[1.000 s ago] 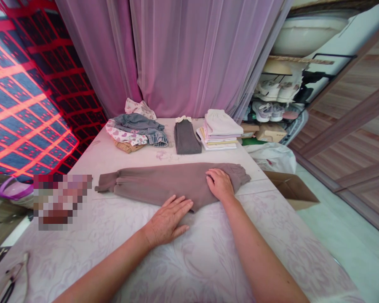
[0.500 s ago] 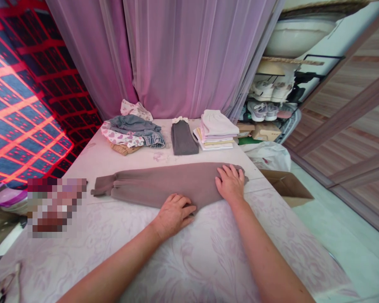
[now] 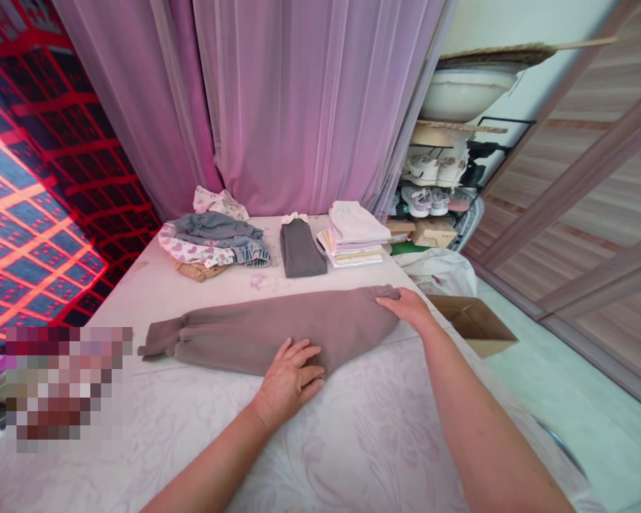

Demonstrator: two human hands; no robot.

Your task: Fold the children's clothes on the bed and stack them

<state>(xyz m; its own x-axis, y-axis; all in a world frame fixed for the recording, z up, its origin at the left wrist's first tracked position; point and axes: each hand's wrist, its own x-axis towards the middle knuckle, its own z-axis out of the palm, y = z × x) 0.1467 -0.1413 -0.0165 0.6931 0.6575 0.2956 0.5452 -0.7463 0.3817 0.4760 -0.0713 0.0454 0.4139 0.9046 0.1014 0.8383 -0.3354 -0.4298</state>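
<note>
Mauve-brown trousers (image 3: 267, 331), folded lengthwise, lie across a floral-patterned table cover (image 3: 384, 456), elastic cuffs toward 9 o'clock, as a left hand (image 3: 291, 381) presses spread flat on their near edge and a right hand (image 3: 409, 308), fingers together, rests at their far end, whether pinching the cloth impossible to tell. Just beyond them at 12 o'clock sit a heap of denim and heart-print clothes (image 3: 214, 246), a grey garment (image 3: 299, 249) and a stack of folded pale clothes (image 3: 352, 235), none touching the trousers, while a cardboard box (image 3: 473, 324) stands off the table toward 3 o'clock and a shoe rack (image 3: 427, 185) toward 2 o'clock
</note>
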